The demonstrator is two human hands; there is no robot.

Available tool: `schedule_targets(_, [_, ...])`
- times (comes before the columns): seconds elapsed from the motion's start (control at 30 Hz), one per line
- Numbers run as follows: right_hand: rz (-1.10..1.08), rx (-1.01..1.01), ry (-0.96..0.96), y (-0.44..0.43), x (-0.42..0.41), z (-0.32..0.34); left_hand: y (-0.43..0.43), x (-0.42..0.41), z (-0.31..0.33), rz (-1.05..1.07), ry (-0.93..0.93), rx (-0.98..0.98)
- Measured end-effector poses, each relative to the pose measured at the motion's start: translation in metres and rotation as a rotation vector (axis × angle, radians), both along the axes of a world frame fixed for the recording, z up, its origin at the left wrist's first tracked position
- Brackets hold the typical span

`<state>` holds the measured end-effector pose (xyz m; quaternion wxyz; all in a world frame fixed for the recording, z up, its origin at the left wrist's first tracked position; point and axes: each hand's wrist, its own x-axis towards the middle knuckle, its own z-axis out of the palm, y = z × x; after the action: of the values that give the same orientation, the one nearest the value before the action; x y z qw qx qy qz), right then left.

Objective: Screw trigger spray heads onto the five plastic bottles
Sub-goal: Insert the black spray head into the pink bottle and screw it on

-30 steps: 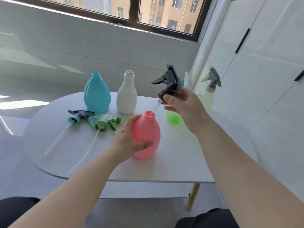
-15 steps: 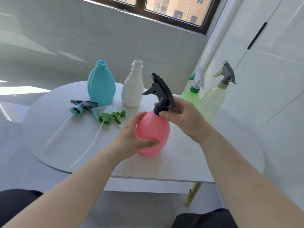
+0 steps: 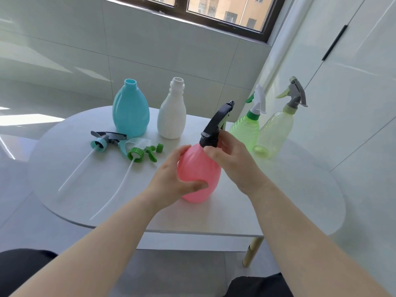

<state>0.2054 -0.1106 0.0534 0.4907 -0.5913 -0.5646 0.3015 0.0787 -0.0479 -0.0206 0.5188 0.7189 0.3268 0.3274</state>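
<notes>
Bottles, 5, stand on the white oval table (image 3: pixel 278 200). Pink bottle (image 3: pixel 199 168) is near centre. Left hand (image 3: pixel 171 179) is wrapped round its body, and right hand (image 3: pixel 233 159) pinches the collar of the black trigger head (image 3: pixel 215 127) seated on its neck. How far it is threaded, cannot tell.

Far right, green bottle (image 3: pixel 245 129) and pale yellow-green bottle (image 3: pixel 276 129) already carry heads: 2 done, 1 in progress. Far left, blue bottle (image 3: pixel 131 110) and white bottle (image 3: pixel 171 116) are open-necked: 2 left.

Loose heads lie left of pink bottle with dip tubes toward the near edge: teal-collar head (image 3: pixel 105 140), green-collar head (image 3: pixel 143 152).
</notes>
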Motion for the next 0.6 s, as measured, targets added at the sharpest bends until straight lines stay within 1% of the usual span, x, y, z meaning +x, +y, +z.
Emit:
schedule_targets(0.1, [0.006,0.022,0.043,-0.001,0.004,0.001,-0.001,0.001,0.0,0.005,0.003,0.007])
schedule_targets(0.2, [-0.098,0.086,0.037,0.002,0.001,-0.003,-0.002,0.002,0.001,0.024,-0.002,0.014])
schedule_targets(0.3, [-0.243,0.164,-0.03,0.005,-0.008,-0.012,-0.003,0.004,0.001,0.055,-0.002,0.016])
schedule_targets(0.37, [-0.335,0.211,-0.037,0.006,-0.013,-0.02,-0.006,0.006,0.001,0.072,-0.004,0.019])
schedule_targets(0.5, [-0.425,0.254,0.074,0.01,-0.022,-0.027,-0.01,0.008,0.001,0.091,-0.024,0.03])
schedule_targets(0.6, [-0.456,0.246,0.142,0.013,-0.026,-0.027,-0.01,0.009,0.001,0.095,-0.034,0.037])
